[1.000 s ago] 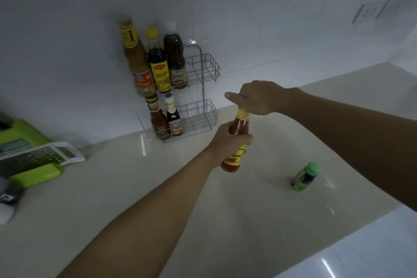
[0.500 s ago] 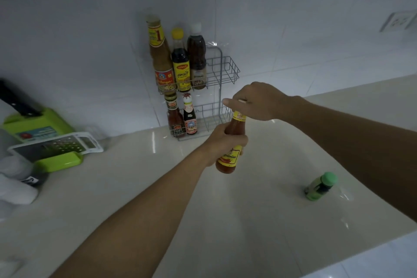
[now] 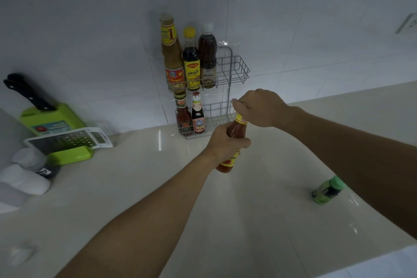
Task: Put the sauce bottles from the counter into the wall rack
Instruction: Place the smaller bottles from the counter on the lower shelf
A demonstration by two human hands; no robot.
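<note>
A red chili sauce bottle (image 3: 237,130) with a yellow label hangs tilted above the counter, just in front of the wire wall rack (image 3: 237,70). My left hand (image 3: 228,144) grips its body. My right hand (image 3: 261,106) is closed over its cap. The rack's upper shelf holds three tall bottles (image 3: 190,61) on its left side; the lower shelf holds two small bottles (image 3: 191,117), also on the left. A small green-capped bottle (image 3: 328,189) lies on the counter at the right.
A green knife block (image 3: 49,117) with a black-handled knife and a white grater (image 3: 70,140) stand at the left on the pale counter (image 3: 135,187). White containers (image 3: 24,178) sit at the far left. A wall socket (image 3: 408,23) is at the upper right.
Both hands have carried the red bottle a little closer to the rack's lower shelf. The view has shifted left, so the knife block shows more fully.
</note>
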